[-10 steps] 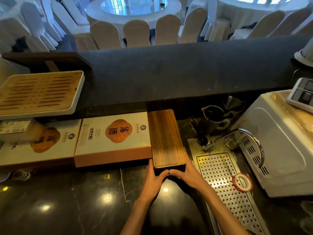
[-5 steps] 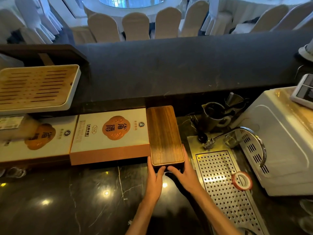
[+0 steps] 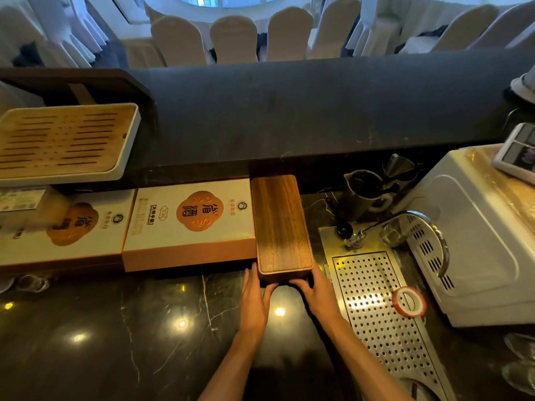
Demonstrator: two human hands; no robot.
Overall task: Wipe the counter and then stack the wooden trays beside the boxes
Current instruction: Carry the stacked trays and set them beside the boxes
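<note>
A dark walnut wooden tray stack (image 3: 282,225) lies lengthwise on the black marble counter (image 3: 115,337), pressed against the right side of a white and orange box (image 3: 189,224). A second such box (image 3: 66,227) lies to the left. My left hand (image 3: 254,296) touches the stack's near left corner and my right hand (image 3: 317,293) its near right corner, fingers against its front end. A pale slatted bamboo tray (image 3: 65,141) rests on the raised ledge at the far left.
A perforated steel drain tray (image 3: 382,314) with a red tape roll (image 3: 408,302) and a tap (image 3: 405,221) lies right of the stack. Metal jugs (image 3: 364,195) stand behind it. A white appliance (image 3: 474,233) fills the right. Glasses (image 3: 31,282) sit at the left.
Both hands have pushed the tray stack away from me, toward the ledge, beside the box. The fingers have flattened against its front end.
</note>
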